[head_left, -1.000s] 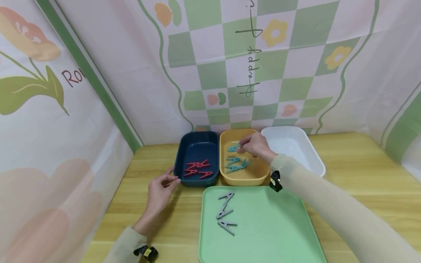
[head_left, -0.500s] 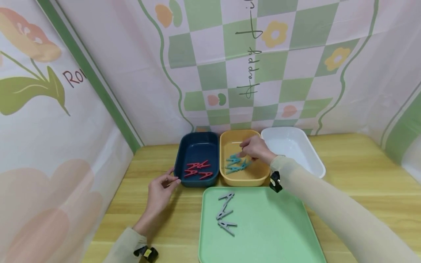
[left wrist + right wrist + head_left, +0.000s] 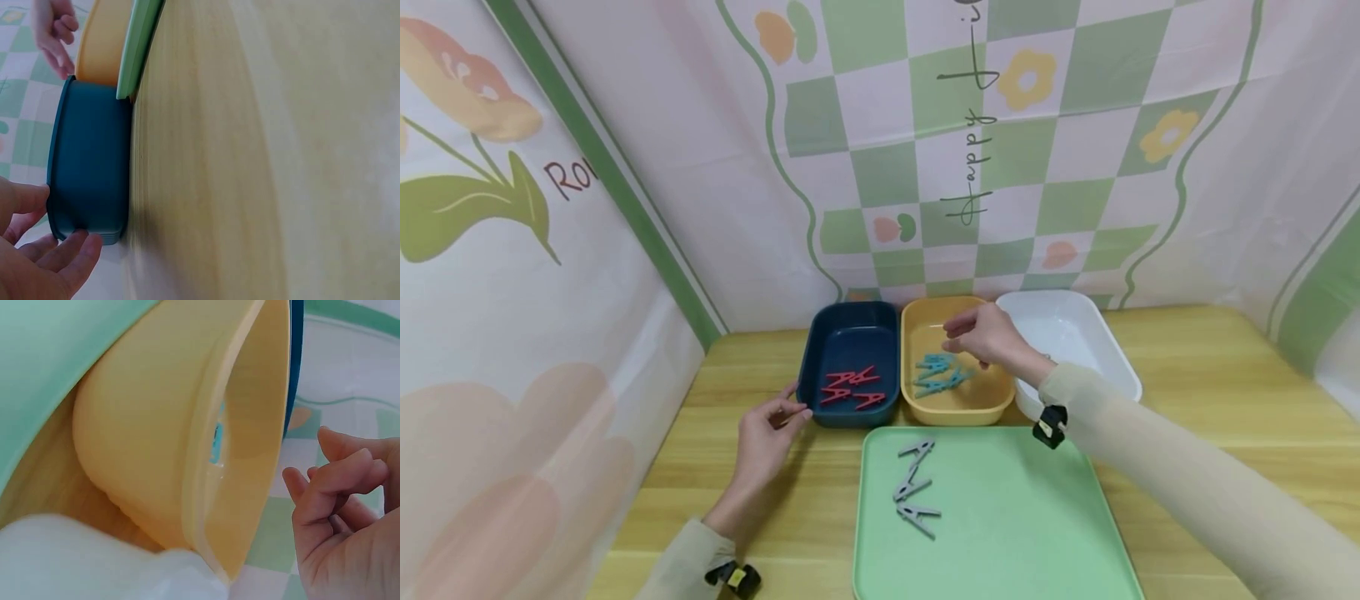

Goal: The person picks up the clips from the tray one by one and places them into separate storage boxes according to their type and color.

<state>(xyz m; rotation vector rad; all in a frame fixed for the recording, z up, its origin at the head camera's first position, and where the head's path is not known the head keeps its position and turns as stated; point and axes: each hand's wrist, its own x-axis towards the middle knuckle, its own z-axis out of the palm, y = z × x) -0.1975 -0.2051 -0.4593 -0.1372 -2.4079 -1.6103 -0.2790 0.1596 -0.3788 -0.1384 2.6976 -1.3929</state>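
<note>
My left hand (image 3: 765, 437) holds the near left corner of the dark blue bin (image 3: 857, 315), thumb at its rim and fingers against its outer wall (image 3: 94, 156). Several red clothespins (image 3: 853, 387) lie in that bin. Over the yellow bin (image 3: 958, 414) hovers my right hand (image 3: 988, 337), its fingers loosely bent with nothing between them, as the right wrist view also shows. Below it, several light blue clothespins (image 3: 936, 383) are bunched on the yellow bin's floor. Three grey clothespins (image 3: 913, 492) lie in a column on the left part of the green tray (image 3: 1000, 508).
A white bin (image 3: 1116, 358) stands right of the yellow one, partly behind my right forearm. All three bins line up at the back of the wooden table (image 3: 1247, 400), close to a patterned cloth (image 3: 880, 175). The green tray is right in front of the yellow and white bins.
A light blue clothespin in my right hand came toward me to the others in the yellow bin and was let go. The right wrist then shifted right. My left hand stays put.
</note>
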